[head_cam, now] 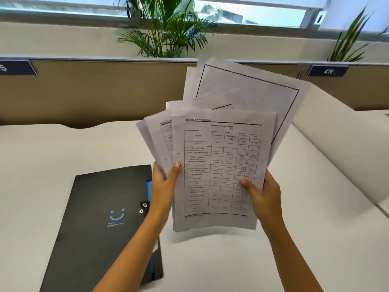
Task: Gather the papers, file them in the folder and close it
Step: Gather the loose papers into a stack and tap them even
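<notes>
I hold a loose, uneven stack of white papers [223,157] upright above the desk. The front sheet carries a printed table; a sheet behind it has a black border. My left hand [164,182] grips the stack's left edge, thumb on the front. My right hand [263,192] grips the lower right edge, thumb also on the front sheet. A black folder [101,224] with a blue smile logo and a snap flap lies shut on the desk at the lower left, under my left forearm.
The white desk [231,260] is bounded at the back by a tan partition [94,91] with number tags, one reading 476 [328,71]. A white side divider [341,131] rises on the right. Potted palms [166,28] stand behind the partition.
</notes>
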